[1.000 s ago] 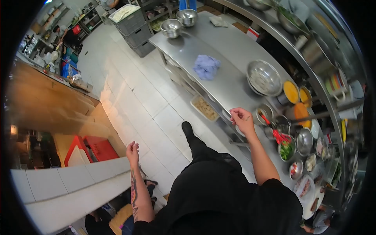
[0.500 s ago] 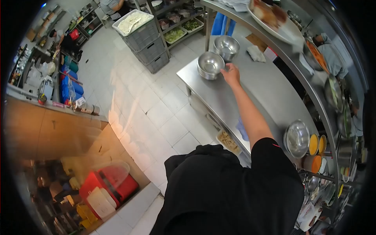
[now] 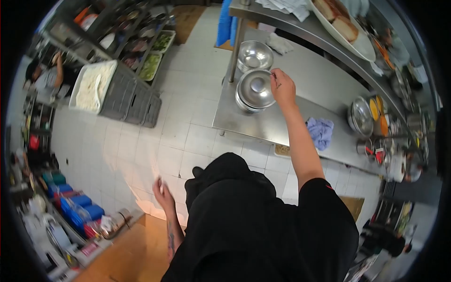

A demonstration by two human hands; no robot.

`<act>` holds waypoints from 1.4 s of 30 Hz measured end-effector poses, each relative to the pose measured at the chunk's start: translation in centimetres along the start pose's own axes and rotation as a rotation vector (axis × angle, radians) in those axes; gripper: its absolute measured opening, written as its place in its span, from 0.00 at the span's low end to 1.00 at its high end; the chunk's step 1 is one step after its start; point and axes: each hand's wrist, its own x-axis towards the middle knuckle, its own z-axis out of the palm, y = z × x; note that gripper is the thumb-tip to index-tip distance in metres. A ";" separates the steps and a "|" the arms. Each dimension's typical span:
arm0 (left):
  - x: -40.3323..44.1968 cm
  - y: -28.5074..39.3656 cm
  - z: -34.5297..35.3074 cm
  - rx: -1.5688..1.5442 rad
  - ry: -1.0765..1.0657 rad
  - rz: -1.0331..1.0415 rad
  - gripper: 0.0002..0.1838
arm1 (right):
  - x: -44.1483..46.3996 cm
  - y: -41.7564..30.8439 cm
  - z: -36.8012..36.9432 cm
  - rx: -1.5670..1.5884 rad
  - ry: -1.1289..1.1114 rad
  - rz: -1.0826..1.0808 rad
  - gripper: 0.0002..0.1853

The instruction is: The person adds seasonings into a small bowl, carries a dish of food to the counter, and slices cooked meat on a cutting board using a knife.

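Observation:
My right hand [image 3: 284, 88] grips the rim of a steel mixing bowl [image 3: 257, 88]. That bowl is tilted on top of a stack of like bowls [image 3: 246, 108] at the corner of the steel table. Right behind it stands a second stack of steel bowls [image 3: 255, 55]. My left hand [image 3: 164, 192] hangs over the tiled floor with nothing in it, its fingers loosely apart and a little blurred.
A crumpled purple cloth [image 3: 320, 133] lies on the steel table [image 3: 310, 105]. Above runs a shelf [image 3: 286, 21] with a platter of browned food [image 3: 345, 30]. Grey crates [image 3: 134, 101] carrying a white-filled tub stand left. Another person [image 3: 49, 77] is at the far left.
My view has turned and shifted. The top bowl, now in my right hand's grip, has tipped up from the stack. My left hand has come into view.

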 end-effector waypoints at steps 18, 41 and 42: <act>10.4 34.1 32.8 -0.285 -1.430 -0.098 0.35 | -20.7 12.4 -7.3 -0.571 -0.292 1.088 0.28; 30.0 27.8 25.8 -0.328 -1.895 0.026 0.26 | -8.9 -13.4 -5.2 0.768 -0.346 0.982 0.45; 33.2 27.6 23.8 -0.233 -1.760 0.035 0.24 | -4.9 -18.1 -1.3 1.030 -0.272 0.933 0.49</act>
